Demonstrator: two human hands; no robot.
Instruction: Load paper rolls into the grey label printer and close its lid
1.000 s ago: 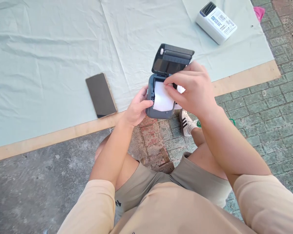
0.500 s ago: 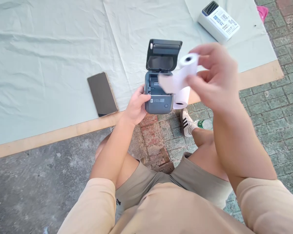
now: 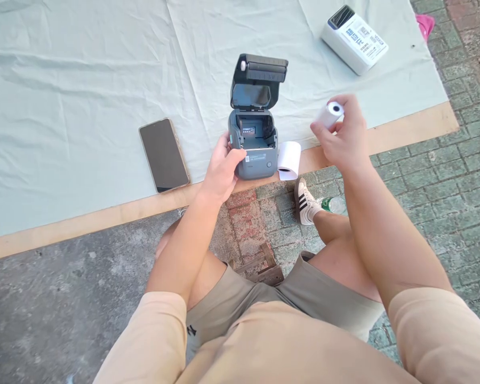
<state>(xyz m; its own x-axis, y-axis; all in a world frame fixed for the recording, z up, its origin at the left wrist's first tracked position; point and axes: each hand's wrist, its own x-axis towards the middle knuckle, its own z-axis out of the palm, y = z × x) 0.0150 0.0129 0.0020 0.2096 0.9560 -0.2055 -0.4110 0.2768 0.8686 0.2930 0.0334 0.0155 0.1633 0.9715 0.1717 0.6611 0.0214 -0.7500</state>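
**Operator:** State the condition of each hand and the location of the parts.

**Technician:** The left hand (image 3: 223,169) is wrapped around the lower left side of the grey printer (image 3: 253,149) at frame centre, thumb across the front edge, steadying it on the board edge (image 3: 104,220). The printer lid (image 3: 259,80) is hinged fully up and the paper bay (image 3: 253,128) appears empty, though its floor is shaded. The right hand (image 3: 341,140), right of centre, pinches a small paper roll (image 3: 329,114) between fingertips and thumb, core facing the camera, clear of the printer. A second paper roll (image 3: 289,159) lies just beside the printer's right side, its loose end curling.

**Operator:** Failure modes from this position?

**Technician:** Three.
- The printer sits at the board edge above the paving; a slackened left grip could let it tip off.
- The fingertip pinch is light; a slip would drop the roll and let it unwind.
- The loose roll rests near the edge and could be knocked off by the right forearm.

The phone (image 3: 164,154) and the white device (image 3: 354,36) at upper right lie well apart.
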